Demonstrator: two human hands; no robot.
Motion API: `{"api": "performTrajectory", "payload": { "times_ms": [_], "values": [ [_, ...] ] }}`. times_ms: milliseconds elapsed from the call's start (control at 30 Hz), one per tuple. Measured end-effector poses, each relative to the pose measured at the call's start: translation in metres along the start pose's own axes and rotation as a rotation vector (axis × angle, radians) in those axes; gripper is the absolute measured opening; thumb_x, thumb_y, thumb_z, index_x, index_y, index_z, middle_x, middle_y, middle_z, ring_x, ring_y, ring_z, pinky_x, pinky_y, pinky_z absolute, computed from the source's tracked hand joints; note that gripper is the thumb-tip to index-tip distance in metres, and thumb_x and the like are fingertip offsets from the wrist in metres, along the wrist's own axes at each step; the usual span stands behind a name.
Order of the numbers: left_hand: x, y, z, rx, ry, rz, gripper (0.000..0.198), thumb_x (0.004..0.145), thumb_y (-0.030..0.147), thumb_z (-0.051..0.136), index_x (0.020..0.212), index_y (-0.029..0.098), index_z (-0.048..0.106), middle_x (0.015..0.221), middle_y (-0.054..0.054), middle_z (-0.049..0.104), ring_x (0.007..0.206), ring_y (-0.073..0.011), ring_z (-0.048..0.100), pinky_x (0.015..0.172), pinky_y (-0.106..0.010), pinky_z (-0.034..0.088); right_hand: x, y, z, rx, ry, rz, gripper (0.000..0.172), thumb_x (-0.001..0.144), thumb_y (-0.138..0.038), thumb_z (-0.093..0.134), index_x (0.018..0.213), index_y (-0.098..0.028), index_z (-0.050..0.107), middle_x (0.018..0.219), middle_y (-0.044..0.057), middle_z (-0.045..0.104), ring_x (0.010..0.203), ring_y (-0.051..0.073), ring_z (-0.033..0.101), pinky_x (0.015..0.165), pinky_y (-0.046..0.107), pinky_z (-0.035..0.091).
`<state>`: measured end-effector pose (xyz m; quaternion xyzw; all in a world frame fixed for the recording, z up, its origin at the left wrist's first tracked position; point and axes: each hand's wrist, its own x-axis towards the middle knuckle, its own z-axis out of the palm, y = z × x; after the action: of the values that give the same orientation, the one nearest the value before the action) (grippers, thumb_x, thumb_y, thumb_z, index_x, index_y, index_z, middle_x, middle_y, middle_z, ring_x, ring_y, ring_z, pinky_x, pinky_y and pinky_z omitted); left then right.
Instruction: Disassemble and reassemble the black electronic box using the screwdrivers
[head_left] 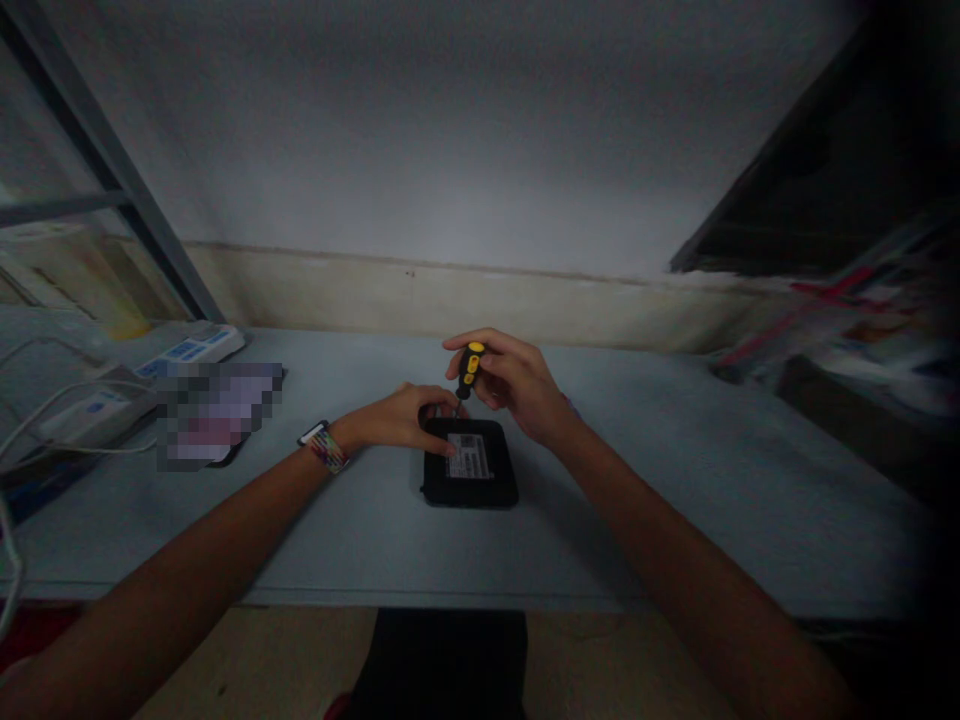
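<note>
2 hands on the job from where I'm standing: right hand (517, 385) is bent over at the wrist, fingers curled in a narrow hold on the driver (470, 368), index finger reaching out by the handle top. Driver is over the box's far-left part, long axis steep but tilted, handle up and slightly right, tip down-left at the far edge. Box (472, 490) lies flat on the table (345, 540), label (469, 458) up, left hand (409, 415) with thumb on top and fingers bent near the shaft; can't tell if they clamp anything.
</note>
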<state>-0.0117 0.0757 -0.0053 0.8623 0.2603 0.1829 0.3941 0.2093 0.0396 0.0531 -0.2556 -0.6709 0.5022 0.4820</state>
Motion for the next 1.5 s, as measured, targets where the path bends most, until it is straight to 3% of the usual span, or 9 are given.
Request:
{"api": "performTrajectory", "payload": {
  "times_ms": [100, 233, 333, 567, 767, 833, 1000, 1200, 1500],
  "values": [
    [0.000, -0.002, 0.001, 0.007, 0.010, 0.008, 0.057, 0.084, 0.057, 0.091, 0.126, 0.021, 0.078, 0.111, -0.006, 0.077, 0.096, -0.0224, 0.069, 0.092, -0.038, 0.052, 0.001, 0.000, 0.005, 0.000, 0.020, 0.012, 0.030, 0.096, -0.038, 0.072, 0.119, -0.019, 0.076, 0.092, 0.002, 0.078, 0.050, 0.006, 0.041, 0.043, 0.024, 0.028],
    [0.000, -0.004, 0.002, -0.007, 0.012, 0.000, 0.058, 0.082, 0.057, 0.093, 0.125, 0.020, 0.078, 0.114, -0.007, 0.079, 0.101, -0.0243, 0.071, 0.096, -0.040, 0.052, 0.003, 0.000, 0.012, -0.007, 0.112, 0.041, 0.046, 0.080, -0.041, 0.097, 0.103, -0.024, 0.061, 0.083, -0.002, 0.078, 0.049, 0.005, 0.043, 0.042, 0.020, 0.030],
    [0.000, -0.005, 0.001, -0.014, 0.006, 0.009, 0.058, 0.083, 0.056, 0.093, 0.126, 0.020, 0.078, 0.114, -0.008, 0.079, 0.100, -0.0240, 0.072, 0.094, -0.039, 0.053, 0.003, 0.000, 0.012, 0.010, 0.111, 0.067, 0.050, 0.081, -0.043, 0.096, 0.096, -0.025, 0.052, 0.089, 0.001, 0.083, 0.046, 0.004, 0.044, 0.041, 0.020, 0.032],
    [-0.002, 0.000, 0.000, -0.016, -0.002, 0.015, 0.058, 0.085, 0.055, 0.092, 0.129, 0.021, 0.077, 0.109, -0.006, 0.079, 0.094, -0.0216, 0.071, 0.092, -0.038, 0.053, -0.001, -0.001, 0.002, -0.048, 0.025, -0.007, 0.030, 0.096, -0.035, 0.079, 0.122, -0.021, 0.078, 0.109, 0.005, 0.083, 0.050, 0.004, 0.049, 0.043, 0.023, 0.035],
    [-0.001, 0.001, -0.001, 0.008, 0.002, 0.020, 0.055, 0.085, 0.056, 0.091, 0.125, 0.021, 0.078, 0.111, -0.007, 0.079, 0.097, -0.0234, 0.072, 0.094, -0.040, 0.053, -0.001, -0.001, 0.004, 0.012, 0.015, 0.033, 0.033, 0.098, -0.033, 0.063, 0.123, -0.019, 0.078, 0.093, 0.003, 0.078, 0.050, 0.006, 0.045, 0.043, 0.024, 0.029],
    [-0.001, -0.001, 0.000, 0.010, 0.012, 0.024, 0.055, 0.085, 0.057, 0.091, 0.125, 0.021, 0.078, 0.111, -0.007, 0.079, 0.097, -0.0233, 0.072, 0.094, -0.039, 0.053, 0.000, -0.001, 0.007, 0.002, 0.049, 0.032, 0.030, 0.095, -0.036, 0.075, 0.119, -0.019, 0.074, 0.088, 0.000, 0.076, 0.050, 0.005, 0.043, 0.043, 0.023, 0.028],
    [0.000, -0.004, 0.001, 0.019, 0.014, 0.008, 0.058, 0.083, 0.058, 0.092, 0.124, 0.021, 0.078, 0.111, -0.007, 0.079, 0.098, -0.0236, 0.071, 0.091, -0.037, 0.052, 0.002, 0.000, 0.012, 0.011, 0.139, 0.046, 0.047, 0.080, -0.040, 0.097, 0.097, -0.023, 0.057, 0.084, -0.001, 0.080, 0.047, 0.005, 0.046, 0.041, 0.019, 0.033],
    [-0.001, -0.002, 0.000, 0.003, -0.003, 0.012, 0.058, 0.085, 0.057, 0.092, 0.128, 0.021, 0.077, 0.108, -0.006, 0.079, 0.094, -0.0219, 0.070, 0.087, -0.036, 0.052, 0.001, -0.001, 0.005, -0.013, 0.034, -0.018, 0.031, 0.093, -0.036, 0.085, 0.118, -0.019, 0.078, 0.107, 0.005, 0.083, 0.050, 0.003, 0.051, 0.042, 0.020, 0.038],
    [-0.002, 0.000, -0.001, -0.028, -0.004, 0.016, 0.056, 0.085, 0.053, 0.091, 0.128, 0.021, 0.076, 0.114, -0.008, 0.078, 0.100, -0.0229, 0.072, 0.092, -0.037, 0.055, 0.001, -0.001, 0.002, 0.009, 0.005, -0.071, 0.025, 0.099, -0.027, 0.072, 0.122, -0.021, 0.081, 0.102, 0.002, 0.080, 0.050, 0.003, 0.049, 0.043, 0.021, 0.035]
  ]
}}
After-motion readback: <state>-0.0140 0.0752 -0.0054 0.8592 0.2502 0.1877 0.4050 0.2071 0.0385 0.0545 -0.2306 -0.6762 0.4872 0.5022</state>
